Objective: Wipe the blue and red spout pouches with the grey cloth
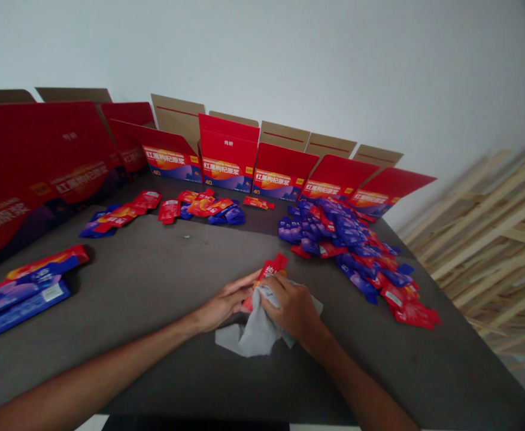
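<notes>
The right hand [291,308] and the grey cloth [255,332] hide most of the red sachet [271,269]; the picture's left edge cuts off the big red carton [33,173].

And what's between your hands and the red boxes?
The head view shows loose red and blue packets on the table, nearer the red boxes than the left hand and right hand.

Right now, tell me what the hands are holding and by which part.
The right hand clamps a grey cloth over the lower part of a red packet. The left hand meets the packet's lower edge; whether it grips is hidden.
</notes>
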A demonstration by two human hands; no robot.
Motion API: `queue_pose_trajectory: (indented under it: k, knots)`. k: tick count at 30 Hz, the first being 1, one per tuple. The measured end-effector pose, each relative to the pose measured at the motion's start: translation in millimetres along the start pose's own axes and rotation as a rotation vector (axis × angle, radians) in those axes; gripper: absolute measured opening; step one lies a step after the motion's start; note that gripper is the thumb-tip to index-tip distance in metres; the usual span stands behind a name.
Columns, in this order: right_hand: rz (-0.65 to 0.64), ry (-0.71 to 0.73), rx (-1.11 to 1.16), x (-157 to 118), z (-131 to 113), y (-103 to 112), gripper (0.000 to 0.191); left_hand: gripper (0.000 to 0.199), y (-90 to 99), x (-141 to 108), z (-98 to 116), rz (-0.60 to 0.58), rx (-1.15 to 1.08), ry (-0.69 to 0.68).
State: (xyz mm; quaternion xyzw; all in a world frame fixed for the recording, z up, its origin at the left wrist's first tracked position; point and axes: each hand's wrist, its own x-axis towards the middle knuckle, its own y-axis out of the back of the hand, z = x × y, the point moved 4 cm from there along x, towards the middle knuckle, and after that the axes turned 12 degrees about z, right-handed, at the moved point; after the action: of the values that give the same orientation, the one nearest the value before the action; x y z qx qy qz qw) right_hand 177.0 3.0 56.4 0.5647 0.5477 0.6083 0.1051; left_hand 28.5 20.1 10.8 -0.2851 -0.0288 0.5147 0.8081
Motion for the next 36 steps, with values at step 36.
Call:
queue_pose_trajectory:
  k: [36]
  knots:
    - [0.305,0.119,0.14,-1,4,24,0.01,0.036,6.5,3,-2,0.208,-0.076,0.02]
